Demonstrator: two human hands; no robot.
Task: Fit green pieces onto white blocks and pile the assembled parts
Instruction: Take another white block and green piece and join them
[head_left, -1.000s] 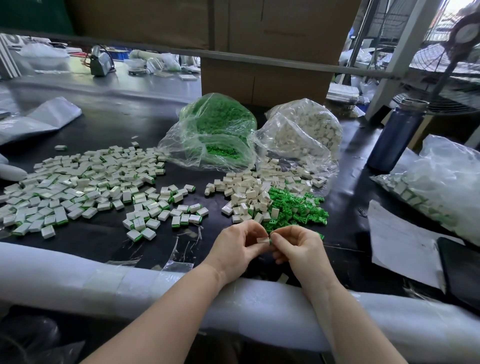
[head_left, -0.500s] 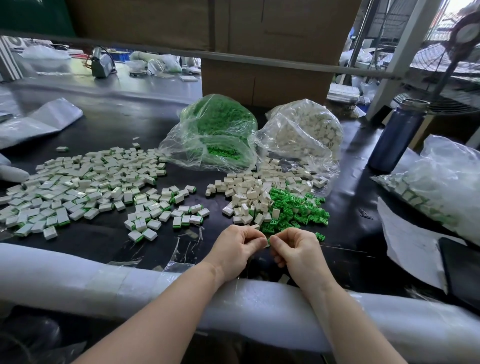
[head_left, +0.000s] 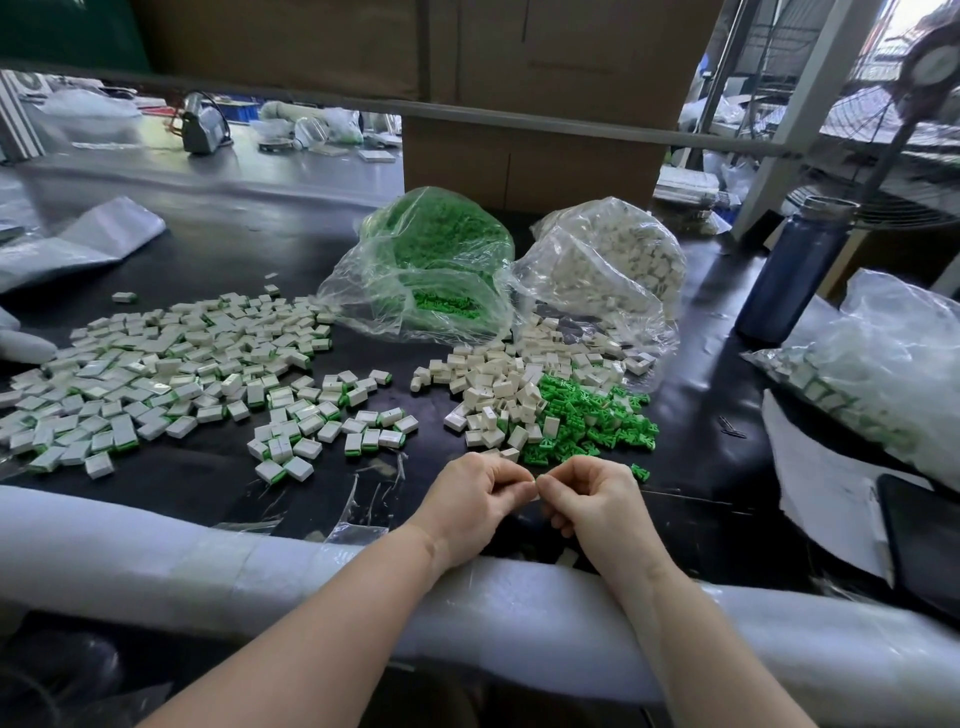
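Both hands meet at the near edge of the black table, fingertips pressed together: the left hand and the right hand are curled and pinch a small white part between them, of which only a sliver shows, so whether a green piece is already on it is hard to say. Just beyond the knuckles lies the loose heap of white blocks, and touching it on the right the scatter of green pieces. To the left, well apart from the hands, spreads the wide pile of assembled parts, white with green edges. Behind the loose heaps slump two clear bags, one of green pieces and one of white blocks, their mouths open toward the heaps. A dark blue bottle stands to the right, and nearer, another plastic bag holds finished parts, cut off by the frame edge. A white foam roll pads the table's near edge under both forearms.
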